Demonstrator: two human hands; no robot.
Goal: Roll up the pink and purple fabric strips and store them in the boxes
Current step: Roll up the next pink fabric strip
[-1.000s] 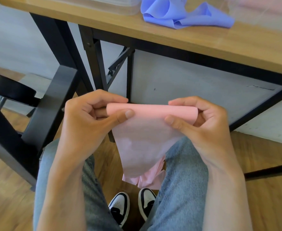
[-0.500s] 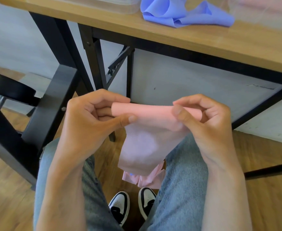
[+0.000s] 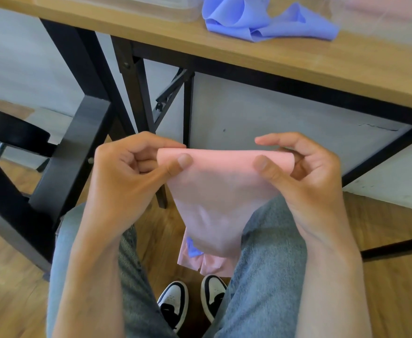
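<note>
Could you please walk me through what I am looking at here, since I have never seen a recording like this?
There is no machine: a seated person wears a camera on the head, so this one picture looks down at their own two hands and lap. The left hand and the right hand each pinch one end of a pink strip, partly wound into a roll at the top. Its loose tail hangs between the knees, in jeans, toward the shoes. Ahead is a wooden table on a black frame. On it lies a crumpled purple strip, with clear plastic boxes at the far edge; one seems to hold something pink, but it is blurred.
</note>
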